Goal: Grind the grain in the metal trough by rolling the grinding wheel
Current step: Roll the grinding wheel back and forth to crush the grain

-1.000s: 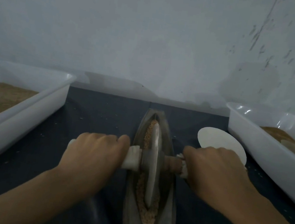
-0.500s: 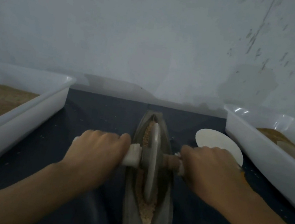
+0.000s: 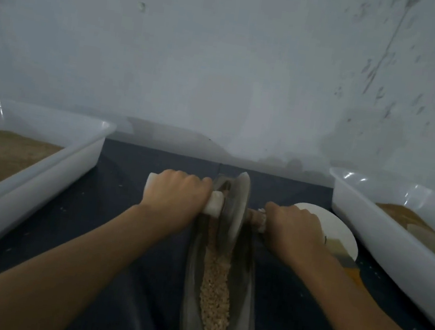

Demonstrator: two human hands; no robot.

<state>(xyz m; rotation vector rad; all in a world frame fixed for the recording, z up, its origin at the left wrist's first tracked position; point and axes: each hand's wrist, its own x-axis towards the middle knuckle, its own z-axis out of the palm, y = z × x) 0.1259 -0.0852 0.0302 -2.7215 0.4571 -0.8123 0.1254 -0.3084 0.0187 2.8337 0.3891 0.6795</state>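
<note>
1. Left hand (image 3: 176,194) and right hand (image 3: 293,227) each grip an end of the white-wrapped axle handle (image 3: 213,206).
2. The grey metal grinding wheel (image 3: 235,209) sits at the far end of the long boat-shaped metal trough (image 3: 190,287).
3. The tan grain (image 3: 215,290) looks still coarse, though dim light blurs it; more rolling seems needed.

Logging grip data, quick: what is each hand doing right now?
Left hand: grips the white-wrapped axle handle of the grinding wheel.
Right hand: grips the opposite handle.
</note>
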